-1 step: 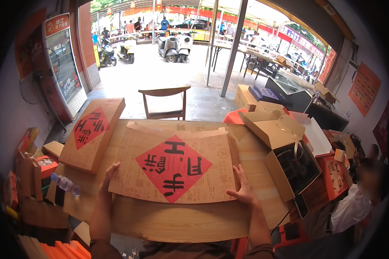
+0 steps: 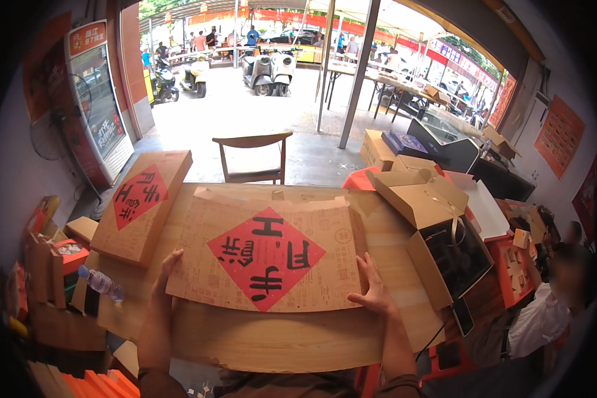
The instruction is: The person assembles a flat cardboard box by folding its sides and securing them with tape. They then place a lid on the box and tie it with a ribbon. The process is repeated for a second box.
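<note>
A large, flat brown cardboard box [image 2: 265,255] lay across the middle of a wooden table [image 2: 272,338], its top bearing a red diamond label [image 2: 262,249] with black brushed characters. A person's two bare hands framed it. The left hand [image 2: 168,270] was at the box's left edge, fingertips touching it; the rest of those fingers was partly hidden, so how far they were spread could not be told. The right hand [image 2: 375,292] lay against the box's right edge, fingers stretched out and thumb spread well away from them, near the front corner; it touched the box without curling round it.

At the table's left end stood a second box [image 2: 139,205] with a similar label, and by the table's left edge a clear plastic bottle [image 2: 101,283] leaned over. At the table's right end was a carton [image 2: 421,265] with raised flaps and a black interior. Right of the table sat a person in a white top [image 2: 540,318]. Beyond the table's far edge stood a wooden chair [image 2: 253,140], then parked scooters [image 2: 262,74] in bright daylight.
</note>
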